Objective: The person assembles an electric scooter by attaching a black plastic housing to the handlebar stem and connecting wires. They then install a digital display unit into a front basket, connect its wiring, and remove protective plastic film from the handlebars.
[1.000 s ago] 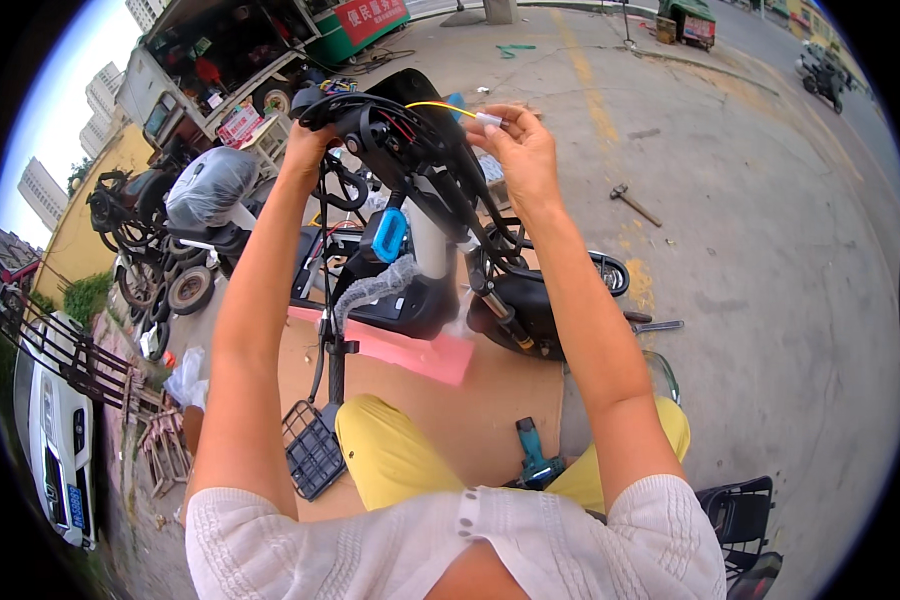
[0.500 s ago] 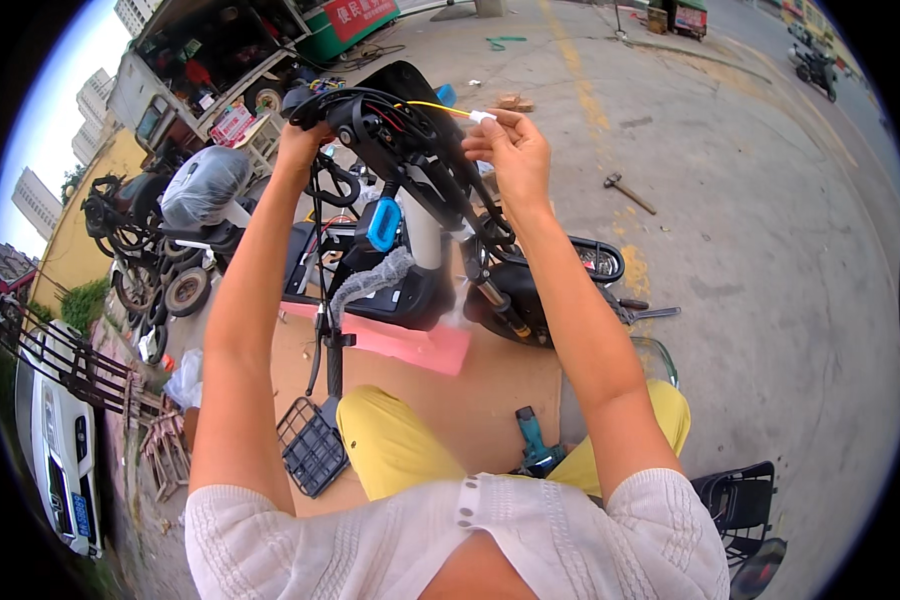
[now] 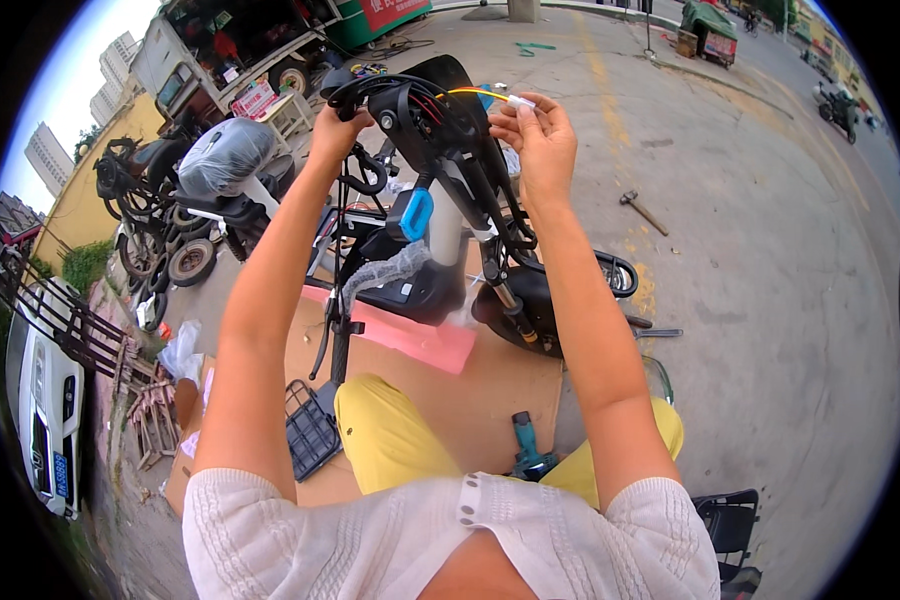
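The thumb and fingertips of my right hand (image 3: 542,140) pinch a white plug connector (image 3: 519,102). Yellow and red wires (image 3: 468,91) run from it into the black front of a partly assembled electric bike (image 3: 400,125). My left hand (image 3: 340,135) is closed around a dark part at the far left of that front, its fingers mostly hidden behind it. Black cables hang below, with a brake lever and handlebar grip (image 3: 340,350) dangling near my left knee. Lower on the bike are a blue-framed part (image 3: 416,215), bubble wrap (image 3: 385,275) and a black wheel (image 3: 518,310).
Cardboard (image 3: 470,400) and pink foam (image 3: 420,340) lie under the bike. A teal power drill (image 3: 530,445) sits between my knees, a black wire basket (image 3: 312,430) at left. A hammer (image 3: 645,213) lies on the concrete. Other bikes (image 3: 220,185) and a white car (image 3: 50,400) stand left.
The view has turned slightly, so the bike and both hands sit further right. More of the yellow and red wires shows beside the connector. Both hands keep their hold.
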Motion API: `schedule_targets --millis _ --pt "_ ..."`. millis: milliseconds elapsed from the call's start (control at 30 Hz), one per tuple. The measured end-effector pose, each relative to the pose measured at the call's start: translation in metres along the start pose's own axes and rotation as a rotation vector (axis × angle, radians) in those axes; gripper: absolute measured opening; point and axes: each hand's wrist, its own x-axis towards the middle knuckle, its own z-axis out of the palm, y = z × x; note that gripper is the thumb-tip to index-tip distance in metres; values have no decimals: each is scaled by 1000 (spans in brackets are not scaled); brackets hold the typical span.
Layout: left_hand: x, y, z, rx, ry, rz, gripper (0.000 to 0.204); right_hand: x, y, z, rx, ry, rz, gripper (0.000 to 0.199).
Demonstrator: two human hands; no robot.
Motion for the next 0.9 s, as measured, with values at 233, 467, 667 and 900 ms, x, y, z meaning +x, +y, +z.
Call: schedule_targets --millis 233,467,667,900 --pt "-27 -23 -6 -87 191 146 52 6 -1 -4 45 29 41 19" --pt "-95 47 -12 136 272 601 42 3 -3 0 -76 62 -1 19" --pt "-96 79 8 245 86 745 40 -14 0 7 -140 41 -29 21" --pt "-94 84 11 280 132 692 31 -30 -3 15 -293 24 -224 52"
